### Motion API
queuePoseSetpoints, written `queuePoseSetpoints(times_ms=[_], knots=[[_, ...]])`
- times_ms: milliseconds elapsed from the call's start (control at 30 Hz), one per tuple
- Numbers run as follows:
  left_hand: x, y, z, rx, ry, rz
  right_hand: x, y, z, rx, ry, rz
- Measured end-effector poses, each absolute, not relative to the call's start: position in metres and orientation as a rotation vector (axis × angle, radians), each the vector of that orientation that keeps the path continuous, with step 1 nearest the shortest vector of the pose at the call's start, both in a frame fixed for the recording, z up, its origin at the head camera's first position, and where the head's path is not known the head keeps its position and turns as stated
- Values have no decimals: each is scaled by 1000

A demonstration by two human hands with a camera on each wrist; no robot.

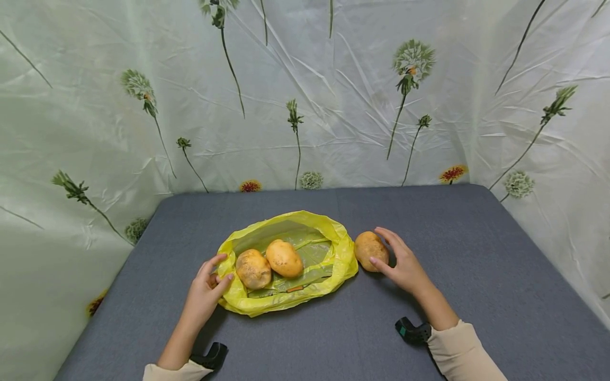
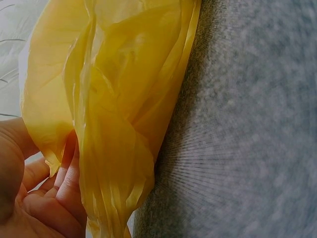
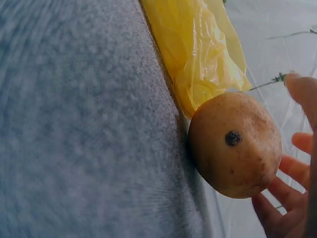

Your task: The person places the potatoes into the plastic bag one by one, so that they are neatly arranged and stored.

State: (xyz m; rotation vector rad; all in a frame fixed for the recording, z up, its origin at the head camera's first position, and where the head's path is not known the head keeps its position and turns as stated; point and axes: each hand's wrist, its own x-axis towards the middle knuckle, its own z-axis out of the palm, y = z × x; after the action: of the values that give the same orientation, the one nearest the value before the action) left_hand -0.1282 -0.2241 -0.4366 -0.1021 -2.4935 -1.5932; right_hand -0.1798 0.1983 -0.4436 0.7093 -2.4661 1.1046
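Observation:
A yellow plastic bag (image 1: 343, 264) lies with its mouth spread wide, and two potatoes (image 1: 284, 259) rest side by side in its left half. At the bag's left rim, my left hand (image 1: 205, 288) holds the thin plastic between thumb and curled fingers; folds hide some fingertips in the left wrist view. A third potato (image 1: 370, 251) sits on the table just outside the bag's right side. Around this potato (image 3: 235, 146), my right hand (image 1: 404, 264) is spread, its fingers at the far side. The right wrist view shows the thumb (image 3: 303, 94) apart from the skin.
A grey cloth-covered table (image 1: 305, 349) lies under everything. Behind it and at both sides hangs a pale curtain (image 1: 343, 106) with a dandelion print. A small orange strip (image 1: 295, 289) shows inside the bag near its front rim. Both wrists carry black devices (image 1: 412, 331).

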Motion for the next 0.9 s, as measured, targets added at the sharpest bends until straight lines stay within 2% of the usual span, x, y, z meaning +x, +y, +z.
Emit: queuePoseSetpoints(times_ms=[433, 667, 900], knots=[[-129, -224, -436, -114, -2503, -1574, -182, 202, -452, 653, -2569, 1186], [-118, -209, -408, -95, -2519, -1541, -182, 202, -452, 616, -2624, 1200], [-118, -209, -407, -92, -2513, -1549, -182, 201, -452, 621, -2571, 1251]])
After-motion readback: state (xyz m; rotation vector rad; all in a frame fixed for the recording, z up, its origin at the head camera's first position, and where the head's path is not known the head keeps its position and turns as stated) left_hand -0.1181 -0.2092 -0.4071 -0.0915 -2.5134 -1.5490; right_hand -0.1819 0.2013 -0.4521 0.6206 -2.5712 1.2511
